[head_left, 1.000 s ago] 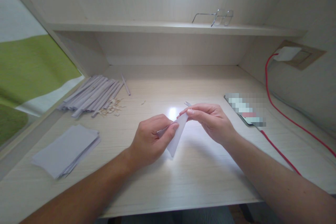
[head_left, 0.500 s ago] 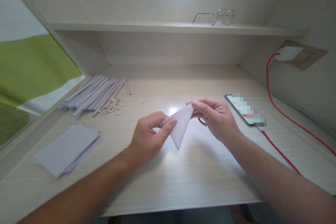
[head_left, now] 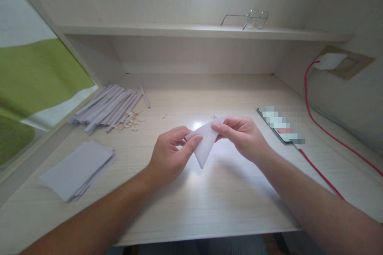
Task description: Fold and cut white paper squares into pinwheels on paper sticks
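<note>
Between my two hands is a folded piece of white paper (head_left: 204,143), held above the desk with one pointed corner hanging down. My left hand (head_left: 173,149) pinches its left edge, thumb on the near face and fingers behind. Thumb and fingers of my right hand (head_left: 242,133) are closed on the upper right part of the paper. A small dark metallic tip (head_left: 213,117) shows just behind the paper; what it belongs to is hidden.
Rolled paper sticks (head_left: 107,105) are heaped at the left, beside a tangle of rubber bands (head_left: 130,121). Nearer lies a stack of paper sheets (head_left: 77,169). A phone (head_left: 278,125) with a red cable (head_left: 320,175) rests at the right. Wire-framed glasses (head_left: 254,19) sit on the shelf (head_left: 167,31).
My right hand has shifted its grip, its thumb now further in on the paper and slightly lower. The dark ring under the right hand no longer shows. The left hand has barely moved.
</note>
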Tool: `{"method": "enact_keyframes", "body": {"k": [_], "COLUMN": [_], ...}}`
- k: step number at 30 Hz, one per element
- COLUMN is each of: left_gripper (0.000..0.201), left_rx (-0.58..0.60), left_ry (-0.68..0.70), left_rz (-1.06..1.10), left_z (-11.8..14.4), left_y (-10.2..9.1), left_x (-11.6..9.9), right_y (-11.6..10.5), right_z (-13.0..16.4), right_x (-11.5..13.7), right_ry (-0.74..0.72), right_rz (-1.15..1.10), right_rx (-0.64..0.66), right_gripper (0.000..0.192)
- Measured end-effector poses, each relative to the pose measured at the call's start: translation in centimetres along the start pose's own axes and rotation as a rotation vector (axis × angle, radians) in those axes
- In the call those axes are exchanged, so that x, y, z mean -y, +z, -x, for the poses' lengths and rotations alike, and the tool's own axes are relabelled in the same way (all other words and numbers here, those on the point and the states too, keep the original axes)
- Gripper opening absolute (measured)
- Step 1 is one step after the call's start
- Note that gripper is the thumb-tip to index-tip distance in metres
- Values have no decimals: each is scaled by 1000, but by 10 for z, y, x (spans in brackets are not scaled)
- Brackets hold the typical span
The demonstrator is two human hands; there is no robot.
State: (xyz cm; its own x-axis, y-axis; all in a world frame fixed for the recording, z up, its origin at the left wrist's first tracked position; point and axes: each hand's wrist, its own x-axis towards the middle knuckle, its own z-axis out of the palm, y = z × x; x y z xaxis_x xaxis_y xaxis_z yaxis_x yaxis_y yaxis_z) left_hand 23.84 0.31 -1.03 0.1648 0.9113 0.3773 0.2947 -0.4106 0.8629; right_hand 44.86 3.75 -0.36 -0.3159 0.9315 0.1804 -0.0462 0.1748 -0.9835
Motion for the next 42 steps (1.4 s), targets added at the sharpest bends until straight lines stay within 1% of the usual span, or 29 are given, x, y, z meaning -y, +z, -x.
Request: {"method": "enact_keyframes", "body": {"k": [9,17,24,27,29,33,35,39,42], "left_gripper": [27,29,30,25,22,27,28,25,24], "left_rx": [13,31,49,93,145,238,234,200,199], "left_ry": [-43,-26,-55,-112,-163,-210,-204,-206,-217], "left_rz": [85,114,152,187,192,157,169,263,303], "left_z": [0,-1,-1,1,2,3,2,1,0], "left_y": [0,0,-1,-2,-2,-1,0,0,1], "left_x": [-2,0,-1,3,6,11,11,8,6], "right_y": [2,3,5,4,4,3,4,5,6], "right_z": [1,1,2,2,2,3,4,5,5], "right_x": [4,6,8,9,8,5,3,2,3], "right_ry": [-14,-29,-40,-46,-56,-57,-23,18,-2], "right_rz": [-28,-16,3,25,49,71,63,27,19], "right_rx": [3,-27,-27,-35,-38,-38,3,142,151], "right_gripper": [24,24,25,27,28,30,27,22,19]}}
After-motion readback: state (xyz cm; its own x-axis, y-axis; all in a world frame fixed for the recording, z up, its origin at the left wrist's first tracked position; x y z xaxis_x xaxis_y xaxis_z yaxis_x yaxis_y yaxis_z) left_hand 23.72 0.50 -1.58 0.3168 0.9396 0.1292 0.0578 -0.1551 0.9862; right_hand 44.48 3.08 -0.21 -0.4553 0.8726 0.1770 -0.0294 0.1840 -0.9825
